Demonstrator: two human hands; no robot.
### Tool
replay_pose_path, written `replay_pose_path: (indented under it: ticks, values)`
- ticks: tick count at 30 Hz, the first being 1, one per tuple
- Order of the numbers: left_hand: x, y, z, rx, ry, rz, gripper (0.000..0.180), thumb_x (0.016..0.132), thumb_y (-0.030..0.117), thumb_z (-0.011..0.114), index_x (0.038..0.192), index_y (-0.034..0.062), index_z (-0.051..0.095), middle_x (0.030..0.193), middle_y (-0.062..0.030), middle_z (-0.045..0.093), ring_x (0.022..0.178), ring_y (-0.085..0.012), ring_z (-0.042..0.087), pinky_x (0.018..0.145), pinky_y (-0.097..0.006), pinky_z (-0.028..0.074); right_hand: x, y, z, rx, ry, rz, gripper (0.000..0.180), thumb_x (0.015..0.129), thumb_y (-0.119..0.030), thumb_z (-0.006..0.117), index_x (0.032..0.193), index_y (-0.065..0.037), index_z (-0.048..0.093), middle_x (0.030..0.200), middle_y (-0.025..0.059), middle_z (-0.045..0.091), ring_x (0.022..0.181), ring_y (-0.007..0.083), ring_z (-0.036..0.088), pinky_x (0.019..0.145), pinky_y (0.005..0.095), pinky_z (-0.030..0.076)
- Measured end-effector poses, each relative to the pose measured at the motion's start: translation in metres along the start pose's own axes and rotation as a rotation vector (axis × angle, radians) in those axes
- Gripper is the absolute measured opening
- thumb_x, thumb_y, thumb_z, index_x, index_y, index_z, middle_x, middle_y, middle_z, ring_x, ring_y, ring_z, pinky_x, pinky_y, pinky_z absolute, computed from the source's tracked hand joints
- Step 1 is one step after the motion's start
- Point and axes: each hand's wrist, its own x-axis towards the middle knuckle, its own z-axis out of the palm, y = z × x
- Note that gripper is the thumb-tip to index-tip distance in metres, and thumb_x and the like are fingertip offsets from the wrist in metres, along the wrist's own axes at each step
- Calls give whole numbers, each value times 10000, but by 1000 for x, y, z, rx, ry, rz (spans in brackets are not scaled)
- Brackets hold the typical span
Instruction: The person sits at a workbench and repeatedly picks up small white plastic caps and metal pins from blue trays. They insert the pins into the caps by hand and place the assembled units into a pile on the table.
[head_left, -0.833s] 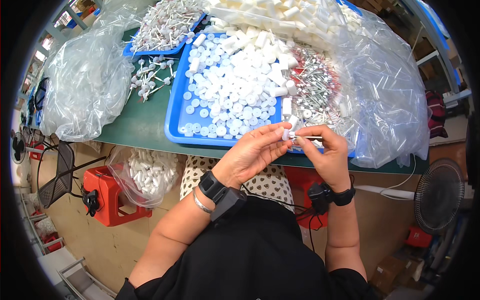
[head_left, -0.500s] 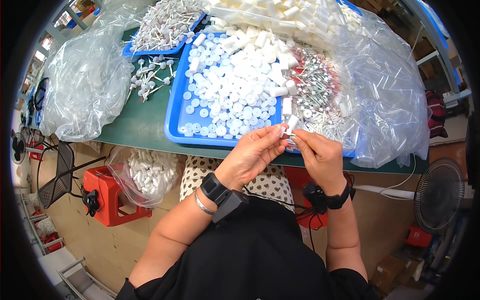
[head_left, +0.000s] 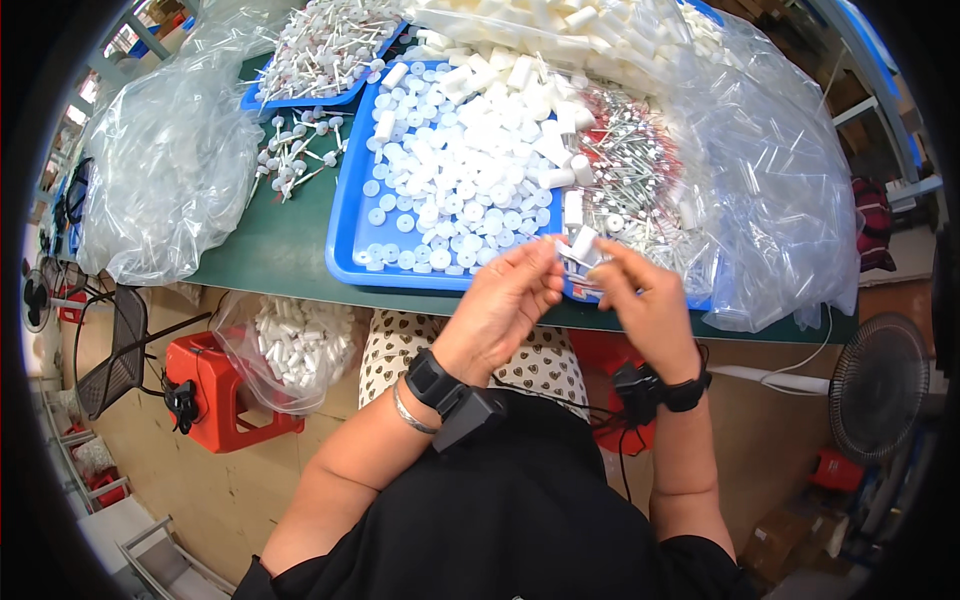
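Above the near right corner of the blue rectangular plastic tray (head_left: pixel 343 245), the left hand (head_left: pixel 500 308) pinches a small white, seemingly plastic piece (head_left: pixel 563 249) between thumb and fingertips. A light, steady pinch probably serves best. Motion blurs the right hand (head_left: pixel 650 305); whether its bent fingers grip anything cannot be told.

Right across the dark green flat tabletop (head_left: pixel 290 222): a large rectangular blue plastic tray (head_left: pixel 400 279) mid-table, a smaller blue plastic tray (head_left: pixel 300 102) behind, thin white-headed pins (head_left: pixel 297 150) scattered loose, crumpled clear plastic bagging (head_left: pixel 160 190) left!
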Motion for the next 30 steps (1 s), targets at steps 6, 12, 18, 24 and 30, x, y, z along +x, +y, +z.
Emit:
replay_pose_path:
  ticks: [6,12,18,24,30]
  values:
    - [-3,20,6,86,141,112,311,978,256,617,1191,30,603,1040,-103,649,1002,-193,646,862,-289,555,20,27,-30,-753,54,-521,113,808,-62,665,911,-72,712,819,72,655,805,267,586,731,388,457]
    - [-3,16,4,95,136,91,303,983,244,607,1185,18,595,1065,-136,648,1060,-236,647,903,-318,558,26,30,-17,-809,5,-510,92,769,-38,652,839,-78,696,824,52,622,841,263,564,768,378,443]
    - [-4,16,5,87,148,89,300,981,236,611,1168,2,595,1057,-139,647,1053,-242,653,894,-317,565,30,35,-20,-871,-26,-537,75,777,-26,642,827,-65,681,807,62,613,834,263,567,768,381,436]
    - [-3,15,4,66,164,109,290,984,230,605,1156,-4,597,1050,-143,648,1059,-249,654,894,-316,567,22,25,-22,-738,-14,-509,23,780,-54,666,790,-68,681,777,51,613,829,248,568,768,376,418]
    - [-3,13,7,87,159,105,287,985,228,603,1146,-10,594,1049,-149,646,1063,-256,654,900,-319,566,27,28,-23,-831,-100,-467,37,755,-90,709,757,-69,678,797,43,628,867,238,568,787,380,411]
